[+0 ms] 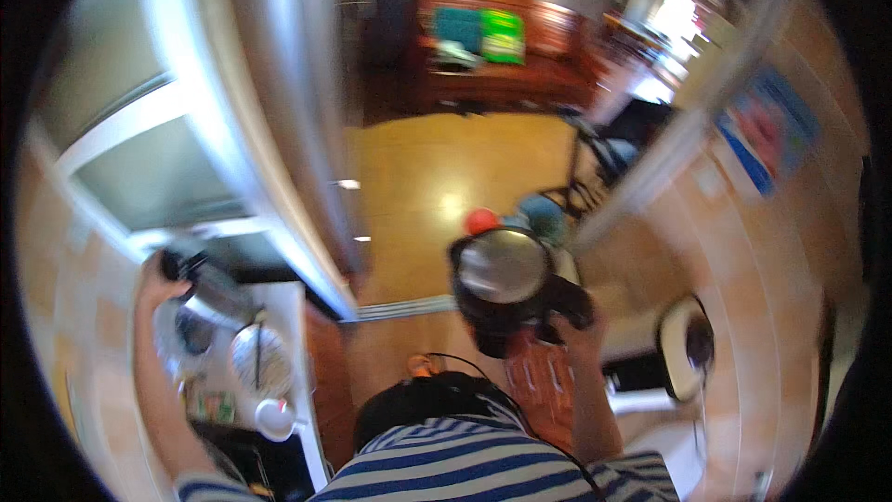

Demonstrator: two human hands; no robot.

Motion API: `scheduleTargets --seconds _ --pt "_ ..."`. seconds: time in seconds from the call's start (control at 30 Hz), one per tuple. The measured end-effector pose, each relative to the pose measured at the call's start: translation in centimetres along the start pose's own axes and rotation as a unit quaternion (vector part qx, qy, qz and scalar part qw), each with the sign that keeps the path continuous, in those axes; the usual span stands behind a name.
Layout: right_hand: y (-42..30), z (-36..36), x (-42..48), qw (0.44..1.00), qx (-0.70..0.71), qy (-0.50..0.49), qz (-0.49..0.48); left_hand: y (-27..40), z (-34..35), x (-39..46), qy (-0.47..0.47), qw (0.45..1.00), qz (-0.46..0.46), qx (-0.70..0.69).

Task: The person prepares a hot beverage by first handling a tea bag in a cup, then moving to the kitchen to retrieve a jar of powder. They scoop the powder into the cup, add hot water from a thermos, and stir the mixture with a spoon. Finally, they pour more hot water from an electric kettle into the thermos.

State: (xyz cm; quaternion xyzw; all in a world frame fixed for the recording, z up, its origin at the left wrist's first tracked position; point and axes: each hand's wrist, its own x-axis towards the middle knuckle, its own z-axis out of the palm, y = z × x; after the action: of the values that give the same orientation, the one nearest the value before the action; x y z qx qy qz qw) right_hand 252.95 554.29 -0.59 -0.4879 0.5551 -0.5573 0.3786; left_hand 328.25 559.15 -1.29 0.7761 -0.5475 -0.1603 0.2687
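My right hand [580,341] grips the black handle of a dark kettle [505,272] with a round silvery top. The kettle is held in front of me at the right, above the floor. At the far left, my left hand [162,287] is closed around the black upper part of a silvery, jug-like vessel [221,296], over the left counter. Blur hides its exact kind. Below it on the counter are a round, pale, patterned thing [259,362] with a dark stick across it and a small white cup or bowl [274,420].
A black cooktop [268,464] is set in the left counter. On the right counter stands a cream appliance [674,352]. Ahead, a doorway with a metal floor track [404,308] leads to a yellowish floor [446,160], a red-brown wooden bench [516,80] and a dark folding frame [585,167].
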Motion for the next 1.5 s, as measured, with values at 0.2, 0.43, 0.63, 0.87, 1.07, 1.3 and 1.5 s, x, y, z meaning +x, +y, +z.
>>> scheduleTargets --seconds 0.2,0.43,0.63,0.87,1.07,1.3,1.5 --pt "-3.9 -6.0 -5.2 0.994 0.033 0.090 -0.050 -9.6 0.3 1.1 0.006 0.999 0.026 -0.028" --pt "-8.8 -15.7 -8.5 0.906 -0.004 0.384 -0.177 -11.0 1.2 1.3 0.142 0.973 0.065 0.171" --pt "-10.9 -24.4 -5.7 0.802 -0.100 0.529 -0.259 -8.0 2.2 -1.5 0.168 0.967 0.063 0.181" --pt "-8.0 -31.4 -2.1 0.763 -0.122 0.590 -0.233 -3.3 2.7 -4.5 0.214 0.945 0.120 0.218" --pt "-6.2 -34.2 -0.7 0.765 -0.097 0.599 -0.217 1.1 3.8 -5.6 0.208 0.944 0.138 0.214" --pt "-4.0 -38.5 1.4 0.801 -0.066 0.560 -0.200 5.7 5.0 -8.9 0.211 0.969 0.058 0.117" --pt "0.5 -40.9 5.1 0.836 -0.159 0.491 -0.187 5.4 5.8 -10.9 0.315 0.945 0.077 0.037"
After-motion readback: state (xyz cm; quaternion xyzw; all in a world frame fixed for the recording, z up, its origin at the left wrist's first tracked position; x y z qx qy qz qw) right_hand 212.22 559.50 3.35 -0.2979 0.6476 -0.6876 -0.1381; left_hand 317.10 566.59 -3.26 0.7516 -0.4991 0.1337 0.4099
